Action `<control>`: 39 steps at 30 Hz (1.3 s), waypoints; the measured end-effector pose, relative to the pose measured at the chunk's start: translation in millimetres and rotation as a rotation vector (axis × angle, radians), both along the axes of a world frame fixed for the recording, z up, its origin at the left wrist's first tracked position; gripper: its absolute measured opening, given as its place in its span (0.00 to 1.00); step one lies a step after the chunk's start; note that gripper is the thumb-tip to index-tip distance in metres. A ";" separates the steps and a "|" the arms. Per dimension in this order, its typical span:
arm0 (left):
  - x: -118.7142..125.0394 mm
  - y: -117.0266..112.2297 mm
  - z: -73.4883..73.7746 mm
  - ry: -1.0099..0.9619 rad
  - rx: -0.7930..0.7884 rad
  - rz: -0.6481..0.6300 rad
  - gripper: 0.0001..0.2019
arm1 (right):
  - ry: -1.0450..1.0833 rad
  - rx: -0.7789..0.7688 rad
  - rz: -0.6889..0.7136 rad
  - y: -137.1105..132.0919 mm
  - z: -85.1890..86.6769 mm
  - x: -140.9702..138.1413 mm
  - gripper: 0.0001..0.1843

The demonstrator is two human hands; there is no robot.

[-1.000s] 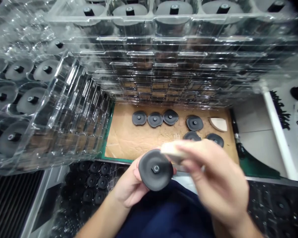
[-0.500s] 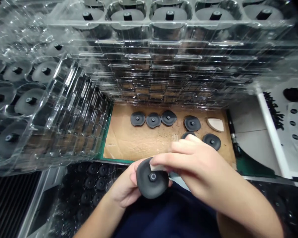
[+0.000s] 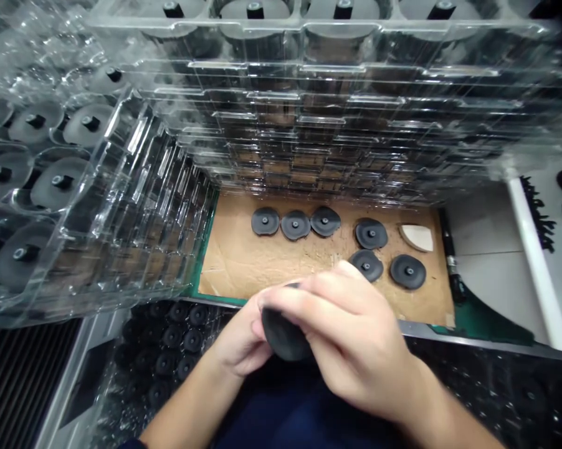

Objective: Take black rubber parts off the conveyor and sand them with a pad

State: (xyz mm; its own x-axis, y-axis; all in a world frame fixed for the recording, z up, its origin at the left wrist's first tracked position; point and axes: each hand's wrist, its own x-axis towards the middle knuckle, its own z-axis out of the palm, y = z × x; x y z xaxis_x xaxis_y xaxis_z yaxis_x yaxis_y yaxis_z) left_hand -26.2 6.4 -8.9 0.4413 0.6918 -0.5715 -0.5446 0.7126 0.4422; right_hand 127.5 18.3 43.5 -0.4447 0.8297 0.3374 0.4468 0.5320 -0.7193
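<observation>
A round black rubber-like disc [image 3: 285, 337] is held low in front of me, tilted. My left hand [image 3: 243, 343] is closed around its left side and underside. Over the disc's upper face lies my right hand [image 3: 346, 330], its fingers bent and pressed together, hiding the central stub. The small pale pad seen earlier in those fingers is now covered. On the cardboard [image 3: 243, 268] beyond lie several similar discs, among them one disc [image 3: 366, 265] just past my right knuckles and another disc [image 3: 408, 271] farther right. A pale wedge-shaped piece [image 3: 417, 237] rests at the right.
Tall stacks of clear plastic trays with discs stand at the back [image 3: 281, 68] and on the left [image 3: 98, 206]. To the right is a white box edge [image 3: 538, 262]. A dark pen-like tool [image 3: 449, 249] lies by the cardboard. More discs [image 3: 171, 337] sit below left.
My right hand has moved down and left across the disc, covering its stub. The disc has tilted. The view has shifted slightly, and a disc on the cardboard is now uncovered.
</observation>
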 end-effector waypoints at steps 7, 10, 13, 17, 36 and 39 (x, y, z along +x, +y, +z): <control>-3.1 -2.6 -8.6 -0.080 0.002 0.152 0.28 | 0.253 -0.520 -0.037 -32.5 -16.9 18.4 0.09; -2.7 -2.6 -6.3 -0.088 0.008 0.173 0.29 | 0.347 -0.674 -0.267 -37.0 -34.1 27.3 0.08; -0.6 -4.5 -4.5 -0.075 0.013 0.175 0.29 | 0.281 -0.622 -0.527 -35.2 -38.7 28.3 0.09; 3.5 -9.2 -3.4 -0.028 0.004 0.192 0.27 | 0.167 -0.237 -0.476 -28.9 -20.0 11.4 0.12; 3.3 -8.7 -2.9 -0.045 0.022 0.169 0.21 | -0.101 -0.145 -0.167 -22.2 -7.6 11.9 0.10; 2.9 -10.4 -6.0 -0.064 0.008 0.196 0.19 | -0.211 0.004 -0.168 -5.1 -14.5 11.6 0.14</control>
State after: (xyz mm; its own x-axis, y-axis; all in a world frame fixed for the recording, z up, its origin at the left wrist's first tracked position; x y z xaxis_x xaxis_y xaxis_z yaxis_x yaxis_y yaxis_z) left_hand -23.3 -4.0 -15.0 0.3329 0.7726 -0.5407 -0.6997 0.5868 0.4076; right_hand 139.1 13.1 29.0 -0.3622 0.8965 0.2550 0.6690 0.4405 -0.5987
